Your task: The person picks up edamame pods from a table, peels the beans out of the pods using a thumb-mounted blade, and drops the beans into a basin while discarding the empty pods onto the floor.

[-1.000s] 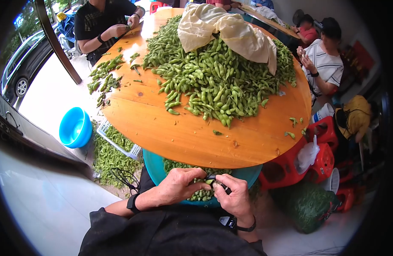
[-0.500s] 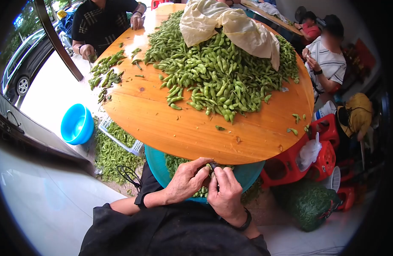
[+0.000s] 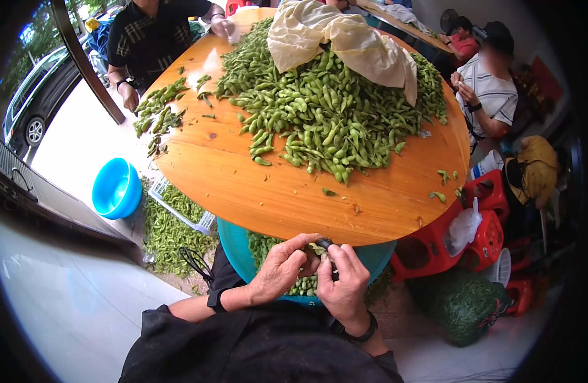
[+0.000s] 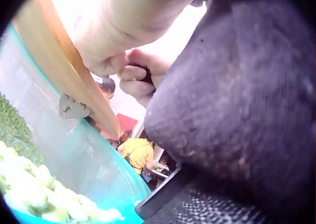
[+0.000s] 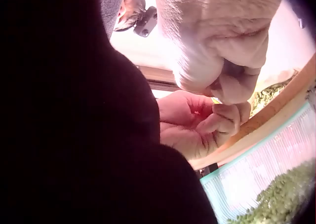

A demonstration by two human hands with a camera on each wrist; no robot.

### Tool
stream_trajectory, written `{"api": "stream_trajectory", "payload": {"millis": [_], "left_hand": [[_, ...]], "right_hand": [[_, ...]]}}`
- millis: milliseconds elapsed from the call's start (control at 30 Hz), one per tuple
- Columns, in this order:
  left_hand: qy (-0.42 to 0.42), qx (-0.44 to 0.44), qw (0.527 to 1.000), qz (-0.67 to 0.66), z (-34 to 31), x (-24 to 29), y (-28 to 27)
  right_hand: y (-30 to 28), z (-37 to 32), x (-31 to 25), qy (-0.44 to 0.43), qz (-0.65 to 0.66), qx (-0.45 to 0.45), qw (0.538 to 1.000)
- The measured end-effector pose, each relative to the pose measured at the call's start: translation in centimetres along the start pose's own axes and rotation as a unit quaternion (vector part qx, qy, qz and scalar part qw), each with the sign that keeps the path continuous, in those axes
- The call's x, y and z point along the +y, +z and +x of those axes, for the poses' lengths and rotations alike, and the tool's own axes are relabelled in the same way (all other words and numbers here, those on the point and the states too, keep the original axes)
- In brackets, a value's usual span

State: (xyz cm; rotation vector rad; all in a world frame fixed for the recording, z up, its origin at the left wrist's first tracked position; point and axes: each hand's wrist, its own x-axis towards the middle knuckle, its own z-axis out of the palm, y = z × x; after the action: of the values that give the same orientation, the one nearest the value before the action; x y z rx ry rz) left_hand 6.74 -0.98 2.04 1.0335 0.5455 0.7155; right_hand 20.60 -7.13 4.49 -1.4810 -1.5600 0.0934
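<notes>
In the head view my left hand (image 3: 281, 271) pinches a green edamame pod (image 3: 317, 249) between thumb and fingers. My right hand (image 3: 343, 287) meets it from the right, thumb at the pod. A short black object (image 3: 324, 242) shows at the right fingertips, and more black shows lower within that hand's grip; its kind cannot be told. Both hands are over a turquoise basin (image 3: 233, 239) that holds shelled green beans (image 3: 303, 287), close to the table's near edge. In the right wrist view the fingers of the left hand (image 5: 205, 123) and right hand (image 5: 222, 46) meet, largely covering the pod.
A large heap of edamame pods (image 3: 326, 121) under a cream cloth (image 3: 345, 48) covers much of the wooden table (image 3: 243, 191). Pods in a white crate (image 3: 179, 207) and a blue basin (image 3: 117, 188) are at left. Red stools (image 3: 421, 255) stand right. People sit around.
Both hands stay together at the pod while the fingers shift; the right hand's black object has come up at the fingertips. The person across has moved a hand towards the heap.
</notes>
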Motion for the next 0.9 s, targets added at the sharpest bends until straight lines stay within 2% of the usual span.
{"api": "stream_trajectory", "payload": {"millis": [133, 167, 200, 233, 267, 300, 333, 400, 433, 500, 533, 600, 633, 700, 867, 900], "left_hand": [[-0.036, -0.045, 0.998, -0.020, -0.4, 2.4, 0.1], [-0.046, -0.104, 0.988, 0.101, -0.5, 3.3, -0.4], [-0.054, -0.159, 0.961, 0.221, -0.4, 4.1, -0.9], [0.046, -0.237, 0.909, 0.340, 0.0, 4.2, -1.9], [0.141, -0.315, 0.850, 0.398, 0.6, 4.9, -2.5], [0.157, -0.338, 0.822, 0.431, 1.1, 5.9, -2.9], [0.172, -0.360, 0.791, 0.463, 1.7, 6.9, -3.0], [0.249, -0.312, 0.757, 0.518, 4.4, 8.7, -2.8], [0.260, -0.299, 0.756, 0.521, 6.0, 9.8, -2.3], [0.262, -0.228, 0.746, 0.568, 9.4, 10.3, -1.5], [0.265, -0.201, 0.723, 0.605, 11.1, 10.5, -1.1], [0.297, -0.198, 0.672, 0.649, 14.5, 9.6, -1.3], [0.298, -0.198, 0.671, 0.650, 15.8, 9.0, -1.6], [0.295, -0.241, 0.613, 0.692, 17.3, 8.4, -1.7], [0.296, -0.205, 0.578, 0.732, 17.0, 7.4, -1.0], [0.279, -0.181, 0.617, 0.713, 17.1, 7.3, -1.1]], "right_hand": [[-2.7, 0.1, 1.0, 0.126, 0.096, -0.032, 0.987], [-4.1, -0.4, 1.6, 0.175, 0.142, -0.029, 0.974], [-5.8, -0.5, 1.8, 0.193, 0.171, -0.014, 0.966], [-8.2, -0.8, 2.9, 0.170, 0.133, -0.047, 0.975], [-11.5, -1.2, 3.7, 0.135, 0.026, -0.132, 0.982], [-14.2, -1.2, 3.4, 0.156, -0.015, -0.205, 0.966], [-15.8, -1.9, 3.9, 0.174, -0.036, -0.215, 0.960], [-17.7, -2.4, 3.6, 0.246, -0.135, -0.177, 0.943], [-17.8, -2.9, 4.0, 0.244, -0.136, -0.176, 0.944], [-17.5, -3.6, 5.3, 0.275, -0.139, -0.085, 0.948], [-17.0, -3.4, 5.5, 0.273, -0.139, -0.084, 0.948], [-15.3, -2.7, 5.2, 0.230, -0.112, -0.078, 0.963], [-14.8, -2.3, 5.0, 0.197, -0.125, -0.095, 0.968], [-13.8, -2.2, 5.3, 0.202, -0.086, -0.080, 0.972], [-11.9, -0.6, 4.4, 0.186, -0.056, -0.057, 0.979], [-11.3, -0.1, 4.1, 0.166, -0.045, -0.048, 0.984]]}}
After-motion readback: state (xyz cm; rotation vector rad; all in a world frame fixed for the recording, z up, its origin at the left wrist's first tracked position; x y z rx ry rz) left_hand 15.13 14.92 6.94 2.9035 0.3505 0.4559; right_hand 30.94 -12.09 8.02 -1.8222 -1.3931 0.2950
